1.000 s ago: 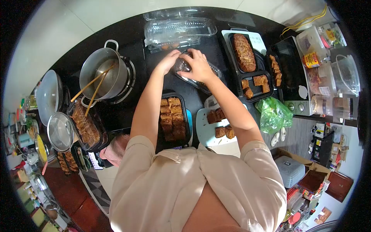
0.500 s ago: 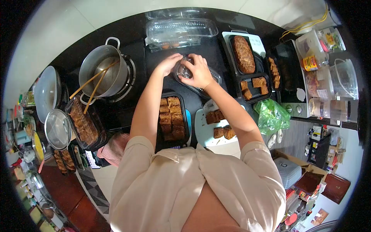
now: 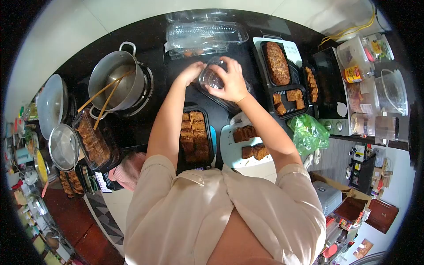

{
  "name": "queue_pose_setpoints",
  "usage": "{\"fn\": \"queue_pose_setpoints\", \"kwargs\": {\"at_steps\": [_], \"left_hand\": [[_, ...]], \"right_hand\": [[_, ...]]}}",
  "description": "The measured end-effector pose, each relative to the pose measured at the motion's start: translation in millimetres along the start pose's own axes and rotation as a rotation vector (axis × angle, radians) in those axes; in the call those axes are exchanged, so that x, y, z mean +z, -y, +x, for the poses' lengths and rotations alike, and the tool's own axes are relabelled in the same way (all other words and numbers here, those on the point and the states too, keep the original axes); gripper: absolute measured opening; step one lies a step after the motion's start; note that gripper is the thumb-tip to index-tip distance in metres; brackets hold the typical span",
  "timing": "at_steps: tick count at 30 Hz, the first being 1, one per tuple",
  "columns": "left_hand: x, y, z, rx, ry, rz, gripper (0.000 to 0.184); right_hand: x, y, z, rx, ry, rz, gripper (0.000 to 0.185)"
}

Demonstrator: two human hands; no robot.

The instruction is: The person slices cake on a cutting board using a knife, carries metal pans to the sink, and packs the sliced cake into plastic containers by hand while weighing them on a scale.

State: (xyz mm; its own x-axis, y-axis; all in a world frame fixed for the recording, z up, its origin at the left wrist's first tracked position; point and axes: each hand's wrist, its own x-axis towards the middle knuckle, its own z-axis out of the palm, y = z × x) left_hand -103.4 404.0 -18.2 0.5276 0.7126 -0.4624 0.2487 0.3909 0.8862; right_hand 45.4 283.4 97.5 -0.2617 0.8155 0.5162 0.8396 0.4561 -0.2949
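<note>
The right hand (image 3: pixel 231 82) holds a clear plastic lid (image 3: pixel 211 78), fingers curved partly open around it, over a black tray (image 3: pixel 224 101) on the tabletop (image 3: pixel 155 49). The left hand (image 3: pixel 191 73) has bent fingers beside the lid; contact is unclear. Clear containers (image 3: pixel 206 35) lie near the far edge.

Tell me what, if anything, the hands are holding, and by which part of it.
The right hand holds a clear plastic piece by its right side, thumb and fingers spread. Whether the left hand touches it can't be told.
</note>
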Motion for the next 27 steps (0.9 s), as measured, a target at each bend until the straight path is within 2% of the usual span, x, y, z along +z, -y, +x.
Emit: {"fn": "queue_pose_setpoints", "kwargs": {"at_steps": [2,3,4,5,6,8,10,12,14,15,16,18,20,22,24,25,26,27], "left_hand": [[-8,15,22,0.208,-0.135,0.331,0.035],[-12,13,22,0.208,-0.139,0.331,0.035],[-15,10,17,0.170,-0.237,0.512,0.036],[-17,7,12,0.131,-0.331,0.697,0.037],[-16,2,1,0.079,-0.388,0.722,0.039],[-9,-11,-25,-0.052,-0.528,0.703,0.037],[-10,-10,-28,-0.075,-0.553,0.752,0.037],[-10,-11,-32,-0.131,-0.631,0.766,0.038],[-16,-8,-29,-0.161,-0.618,0.832,0.039],[-17,-10,-29,-0.234,-0.650,0.809,0.040],[-18,-11,-32,-0.307,-0.682,0.785,0.040],[-24,-9,-35,-0.271,-0.681,0.753,0.039],[-24,-16,-34,-0.389,-0.630,0.793,0.041],[-17,-18,-41,-0.353,-0.640,0.723,0.045],[1,-34,-62,-0.254,-0.748,0.707,0.045],[7,-20,-63,-0.031,-0.857,0.819,0.044],[19,-12,-69,0.306,-1.001,0.899,0.033],[34,-15,-81,0.399,-0.892,0.895,0.029]], "right_hand": [[-23,6,11,0.023,-0.167,-0.062,0.058],[-39,6,20,0.050,-0.296,-0.068,0.058],[-51,4,26,0.085,-0.424,-0.073,0.057],[-56,-9,32,0.131,-0.586,0.066,0.055],[-56,-24,42,0.180,-0.748,0.204,0.052],[-61,-38,67,0.417,-0.984,0.971,0.044],[-47,-65,92,0.417,-1.093,0.832,0.054],[-31,-68,109,0.529,-1.044,0.881,0.056],[-9,-58,111,0.645,-0.776,0.532,0.063],[-4,-64,98,0.725,-0.747,0.505,0.063],[5,-67,92,0.656,-0.884,0.411,0.060],[1,-67,57,0.774,-0.753,0.486,0.065],[-4,-76,23,0.763,-0.663,0.468,0.047],[-30,-53,-13,0.782,-0.498,0.466,0.040],[-39,-20,-51,0.883,-0.052,0.119,0.046],[-37,-3,-68,0.910,0.123,-0.013,0.049],[-31,11,-81,0.929,0.295,-0.144,0.052],[-21,20,-93,0.919,0.296,-0.222,0.055]]}}
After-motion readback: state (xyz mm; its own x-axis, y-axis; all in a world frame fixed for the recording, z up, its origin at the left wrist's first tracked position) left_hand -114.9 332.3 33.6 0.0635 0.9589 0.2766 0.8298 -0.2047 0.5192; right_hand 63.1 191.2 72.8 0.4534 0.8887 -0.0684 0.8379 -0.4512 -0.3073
